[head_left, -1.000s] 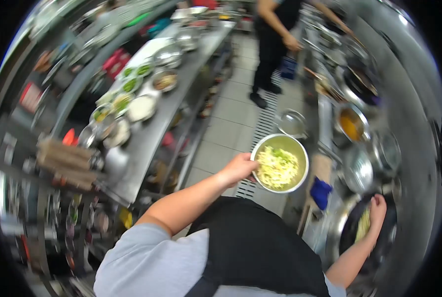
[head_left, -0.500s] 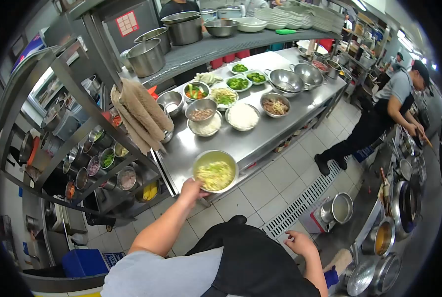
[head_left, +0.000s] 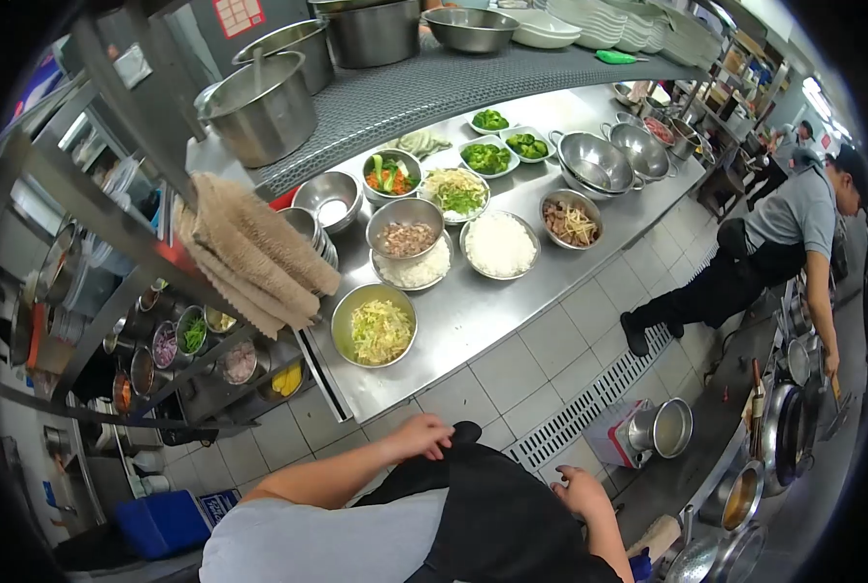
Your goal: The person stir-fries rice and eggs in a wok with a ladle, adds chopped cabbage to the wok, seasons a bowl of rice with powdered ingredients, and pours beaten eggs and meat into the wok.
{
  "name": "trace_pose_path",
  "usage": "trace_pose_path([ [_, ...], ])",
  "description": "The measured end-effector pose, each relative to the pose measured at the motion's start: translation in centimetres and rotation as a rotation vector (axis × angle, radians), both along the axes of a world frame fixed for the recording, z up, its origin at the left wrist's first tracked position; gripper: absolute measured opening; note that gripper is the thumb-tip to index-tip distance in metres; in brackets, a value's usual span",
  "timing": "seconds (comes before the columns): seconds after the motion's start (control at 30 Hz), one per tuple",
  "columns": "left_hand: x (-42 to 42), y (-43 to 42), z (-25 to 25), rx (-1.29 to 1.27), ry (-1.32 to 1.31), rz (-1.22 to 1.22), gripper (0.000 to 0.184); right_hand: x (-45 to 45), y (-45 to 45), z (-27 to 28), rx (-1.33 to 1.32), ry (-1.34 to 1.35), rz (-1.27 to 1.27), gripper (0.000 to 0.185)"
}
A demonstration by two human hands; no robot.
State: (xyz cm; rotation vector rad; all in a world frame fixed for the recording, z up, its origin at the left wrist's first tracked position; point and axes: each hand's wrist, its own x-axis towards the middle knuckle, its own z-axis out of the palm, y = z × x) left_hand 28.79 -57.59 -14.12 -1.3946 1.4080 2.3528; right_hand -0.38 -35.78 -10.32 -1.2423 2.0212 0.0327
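A steel bowl of shredded cabbage and egg-yellow pieces (head_left: 383, 328) rests on the left end of the steel counter (head_left: 453, 355). Below it, clear of the counter edge, hangs my left hand (head_left: 422, 437), loosely bent with nothing in it. My right hand (head_left: 582, 493) is by my apron, thumb and fingers apart, also without anything. Behind the bowl are a bowl of chopped meat (head_left: 407, 239) on top of a bowl of white rice (head_left: 416, 270), and a second rice bowl (head_left: 500, 248). Further right sits a bowl of meat and pale strips (head_left: 570, 222).
A brown towel (head_left: 249, 253) hangs from the rack at left. Dishes of green vegetables (head_left: 486, 157) and steel colanders (head_left: 594, 160) stand on the counter. A co-worker (head_left: 779, 233) works at the stove on the right, where a pot (head_left: 669, 428) and woks stand.
My left hand has let go of the bowl of cabbage and drawn back toward my body. The bowl now sits on the counter. The co-worker's arm reaches lower over the stove.
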Motion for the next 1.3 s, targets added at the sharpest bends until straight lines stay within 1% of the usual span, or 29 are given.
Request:
trace_pose_path([
  [0.03,-1.4,-0.1,-0.2,0.008,-0.003,-0.017,0.027,0.1,0.4,0.1,0.008,-0.003,-0.017,0.042],
  [0.1,-4.3,-0.3,-0.5,-0.088,0.064,-0.200,0.028,0.1,1.7,0.7,-0.033,0.015,-0.129,0.041],
  [0.13,-6.0,-0.6,-0.6,-0.080,0.065,-0.228,0.028,0.1,2.6,1.2,-0.025,0.016,-0.156,0.041],
  [0.2,-9.6,-2.0,-0.3,-0.266,0.122,-0.372,0.032,0.0,5.0,2.1,-0.004,0.000,-0.363,0.041],
  [0.3,-14.9,-3.2,-0.1,-0.285,0.242,-0.412,0.034,-0.1,11.7,3.0,-0.038,0.059,-0.652,0.039],
  [0.33,-16.5,-3.2,0.2,-0.278,0.251,-0.450,0.034,0.0,15.5,2.4,-0.066,0.209,-0.729,0.035],
  [0.37,-18.1,-3.1,0.6,-0.296,0.264,-0.490,0.036,0.5,19.1,2.8,-0.111,0.352,-0.773,0.036],
  [0.4,-19.7,-2.7,1.1,-0.316,0.278,-0.532,0.039,0.9,22.8,3.2,-0.070,0.341,-1.032,0.038],
  [0.43,-21.0,-1.9,2.3,-0.304,0.279,-0.569,0.043,1.8,25.1,5.4,0.000,0.476,-1.091,0.042],
  [0.47,-22.1,-0.7,3.0,-0.304,0.286,-0.612,0.043,3.3,31.3,3.7,-0.013,0.723,-1.223,0.047],
  [0.5,-23.3,0.8,3.4,-0.273,0.314,-0.674,0.045,4.8,36.5,4.0,0.042,0.877,-1.158,0.060],
  [0.53,-24.5,2.6,3.8,-0.240,0.342,-0.737,0.047,6.7,35.3,8.4,0.291,0.853,-1.290,0.059],
  [0.57,-25.5,4.7,3.9,-0.224,0.340,-0.827,0.047,9.3,38.1,8.5,0.428,1.129,-1.219,0.069],
  [0.6,-26.2,7.3,3.8,-0.216,0.352,-0.881,0.047,11.3,40.2,8.4,0.517,1.147,-1.478,0.076],
  [0.67,-27.3,13.2,3.6,-0.243,0.468,-1.093,0.045,15.7,46.2,8.3,0.585,1.071,-1.571,0.075],
  [0.77,-27.7,21.5,5.1,-0.290,0.533,-1.434,0.040,21.2,52.0,4.7,0.512,0.891,-1.703,0.088],
  [0.8,-27.7,24.3,5.1,-0.337,0.551,-1.557,0.039,21.8,51.2,4.3,0.402,0.901,-1.776,0.085],
  [0.83,-27.7,26.9,5.2,-0.373,0.580,-1.642,0.037,22.1,50.8,4.8,0.312,0.840,-1.876,0.074],
  [0.87,-27.6,29.2,5.3,-0.416,0.609,-1.725,0.035,21.5,49.8,6.3,0.355,0.715,-1.962,0.064],
  [0.9,-28.0,31.5,5.1,-0.395,0.649,-1.839,0.035,21.8,49.9,6.2,0.341,0.746,-1.952,0.060],
  [0.97,-28.8,35.7,4.3,-0.412,0.709,-1.769,0.031,21.1,50.4,6.9,0.321,0.752,-1.967,0.060],
  [1.0,-29.6,37.7,4.2,-0.399,0.736,-1.830,0.031,20.4,51.1,7.1,0.371,0.696,-1.967,0.060],
  [1.07,-31.1,41.2,3.9,-0.595,0.876,-1.720,0.025,20.0,52.7,6.8,0.212,0.661,-1.975,0.060],
  [1.1,-31.9,42.7,3.8,-0.588,0.883,-1.750,0.025,21.1,54.1,6.3,0.219,0.655,-2.005,0.060],
  [1.17,-34.0,45.3,3.6,-0.946,1.043,-1.581,0.028,22.7,56.9,5.4,-0.201,0.854,-1.851,0.060],
  [1.2,-34.8,46.2,3.8,-0.940,1.062,-1.599,0.028,22.7,56.3,7.4,-0.195,0.864,-1.874,0.060],
  [1.23,-35.6,47.1,4.0,-1.091,1.094,-1.593,0.033,22.1,54.6,10.9,-0.269,0.647,-2.154,0.058],
  [1.27,-36.5,47.8,4.1,-1.242,1.122,-1.578,0.039,21.8,53.9,12.7,-0.350,0.400,-2.413,0.055],
  [1.3,-37.2,48.4,4.0,-1.334,1.004,-1.717,0.049,22.1,54.8,11.7,-0.436,0.470,-2.416,0.057],
])
